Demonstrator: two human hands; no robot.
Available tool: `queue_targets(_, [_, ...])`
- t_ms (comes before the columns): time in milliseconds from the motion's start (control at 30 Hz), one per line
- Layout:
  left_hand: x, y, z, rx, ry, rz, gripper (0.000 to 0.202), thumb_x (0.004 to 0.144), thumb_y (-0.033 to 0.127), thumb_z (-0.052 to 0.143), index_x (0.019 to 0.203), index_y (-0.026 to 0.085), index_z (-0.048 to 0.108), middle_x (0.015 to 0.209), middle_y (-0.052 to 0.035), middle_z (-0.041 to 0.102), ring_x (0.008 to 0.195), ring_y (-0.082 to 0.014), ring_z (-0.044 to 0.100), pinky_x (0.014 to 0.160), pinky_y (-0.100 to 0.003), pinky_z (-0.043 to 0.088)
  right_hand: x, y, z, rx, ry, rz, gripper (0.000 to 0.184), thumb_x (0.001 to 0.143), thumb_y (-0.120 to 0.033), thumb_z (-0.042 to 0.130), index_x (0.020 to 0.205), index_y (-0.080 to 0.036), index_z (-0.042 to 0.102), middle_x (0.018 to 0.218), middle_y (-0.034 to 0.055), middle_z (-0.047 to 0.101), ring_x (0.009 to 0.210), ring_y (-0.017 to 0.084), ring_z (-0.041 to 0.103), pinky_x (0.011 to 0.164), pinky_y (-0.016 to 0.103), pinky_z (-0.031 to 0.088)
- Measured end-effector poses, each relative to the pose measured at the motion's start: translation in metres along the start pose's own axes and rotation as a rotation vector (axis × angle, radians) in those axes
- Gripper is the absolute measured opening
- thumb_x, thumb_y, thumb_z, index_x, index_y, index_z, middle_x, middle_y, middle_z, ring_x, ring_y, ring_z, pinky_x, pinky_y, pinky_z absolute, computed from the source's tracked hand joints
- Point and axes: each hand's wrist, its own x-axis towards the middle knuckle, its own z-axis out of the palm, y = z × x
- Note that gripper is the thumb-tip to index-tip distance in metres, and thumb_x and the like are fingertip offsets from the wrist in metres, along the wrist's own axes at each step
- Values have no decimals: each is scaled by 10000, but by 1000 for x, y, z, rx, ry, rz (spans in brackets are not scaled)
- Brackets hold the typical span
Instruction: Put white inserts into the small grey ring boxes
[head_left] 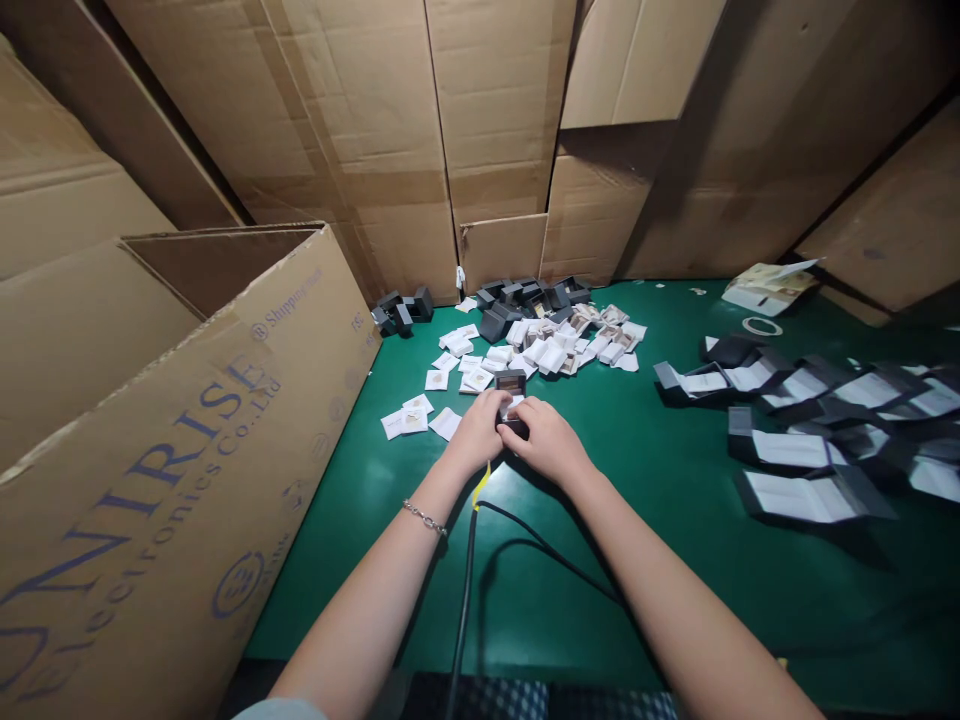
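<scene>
While both hands meet at the middle of the green table top (660, 560), a large brown cardboard carton (172, 450) with blue printed lettering lies tipped at far left, its open mouth facing up and back; its inside is in shadow and contents cannot be told. Just right of its far corner sits a small cluster of dark grey little boxes (403, 310), near the cardboard wall (390, 120) that closes the back edge. Scattered white paper cards (420, 412) lie on the green surface just left of the hands. Left hand (478, 430), wrist with a thin metal bracelet (424, 518), clasps the left side of a small dark grey hinged box (511, 398) whose lid stands open; right hand (546, 438) clasps its right side, fingers closed on the base. What lies inside that box is too small to tell. A black cable (465, 600) with a yellow tag runs from the near edge up under the wrists. Behind the hands, a heap of white pads and dark boxes (559, 335) spreads. Further right, open green surface, then rows of flat dark sleeves with white inserts (810, 440) reaching the right edge; a roll of clear tape (762, 326) lies beyond them. Near foreground right of the arms is bare green.
</scene>
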Motion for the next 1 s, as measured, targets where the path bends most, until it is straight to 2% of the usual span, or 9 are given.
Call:
queue_targets(300, [1,2,-2,1,-3,17,364,655,25,451,979,170,530,989,-68,566,910,-180,547,838,-337,465,7,-1,1,-19,-21,45,206,808,-356,496,832,-174,591,903,64,574,856,183,518,780,287,408])
queue_targets(400, [-1,1,-4,9,-6,45,452,665,28,453,1094,166,496,1091,-88,558,1009,-193,531,907,-355,439,6,0,1,-48,-21,64,216,813,-359,483,851,-175,590,921,67,573,865,188,515,770,287,409])
queue_targets(467, [-3,3,-6,49,-16,82,564,686,39,446,1236,157,403,1211,-117,503,1106,-208,489,946,-364,416,5,3,-1,-76,-9,77,222,817,-355,475,868,-171,589,945,72,571,877,194,511,767,291,410])
queue_targets(533, [-5,6,-11,122,-25,95,645,709,55,435,1331,157,298,1262,-135,460,1127,-219,476,923,-358,428,3,8,-4,-103,1,95,226,821,-351,470,876,-167,589,964,79,570,885,198,508,764,296,412])
queue_targets(600, [-5,10,-17,226,-3,71,627,732,82,431,1339,169,301,1214,-128,488,1066,-223,509,864,-346,451,2,11,-8,-119,5,116,230,826,-353,465,885,-169,591,975,82,570,892,200,509,758,297,413])
queue_targets(700, [-4,12,-29,436,106,-34,421,796,160,412,1214,164,465,1080,-118,552,994,-240,531,847,-363,437,2,13,-11,-140,-2,141,238,837,-367,453,878,-181,596,974,77,577,886,200,518,727,296,411])
queue_targets(833, [-3,1,-44,692,194,-332,275,824,269,420,1029,169,575,984,-126,576,949,-283,532,820,-417,416,1,12,-13,-157,-10,146,243,843,-380,445,857,-192,599,965,68,585,871,201,525,685,294,402])
queue_targets(900, [-3,-7,-50,731,206,-469,261,838,286,400,980,173,588,960,-129,576,954,-292,526,811,-424,410,0,12,-13,-148,-11,149,244,843,-381,447,864,-193,602,970,65,587,874,201,525,684,292,399])
queue_targets(1000, [-3,-15,-53,696,221,-566,293,871,293,329,987,184,575,991,-129,572,980,-295,512,813,-425,403,0,12,-14,-118,-24,155,246,845,-380,448,874,-196,609,988,61,590,880,198,523,696,290,397])
